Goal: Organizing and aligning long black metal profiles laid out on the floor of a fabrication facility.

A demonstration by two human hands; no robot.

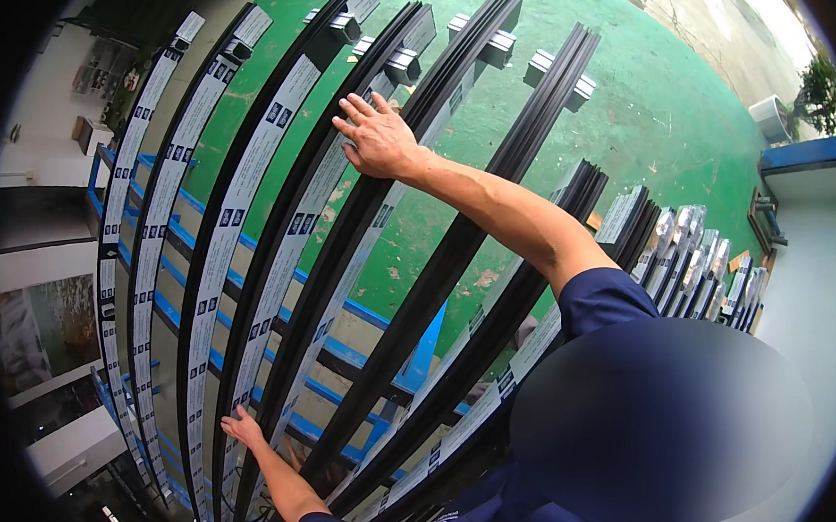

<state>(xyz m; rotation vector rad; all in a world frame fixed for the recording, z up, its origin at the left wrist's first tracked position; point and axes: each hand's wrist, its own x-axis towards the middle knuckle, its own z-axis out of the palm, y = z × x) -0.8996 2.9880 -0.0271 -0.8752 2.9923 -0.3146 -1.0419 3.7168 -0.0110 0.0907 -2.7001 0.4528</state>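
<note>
Right hand (pixel 379 140) lies palm down, fingers spread and not clenched, across a long black profile (pixel 281 276), its heel reaching over toward the neighbouring profile (pixel 354 269) on the right; whether it presses or only rests, I cannot tell. Left hand (pixel 245 428) is at the same profile much nearer the person's body, fingers loosely extended, with no clear grasp to be seen. The profile's long axis runs from the upper right, away from the person, down to the lower left, so the two hands sit along its length rather than across it: the right is nearer the far end, the left nearer the close end. It lies over a blue rack (pixel 364 314), in a row of similar lengths fanned out side by side, with a short metal section (pixel 403 65) near its far end. In looks it is slim and dark along its edge, with a pale printed strip (pixel 319 184) carrying repeated dark blocks; its curve seems to come from the lens. Beyond the row spreads a green floor (pixel 656 116).
</note>
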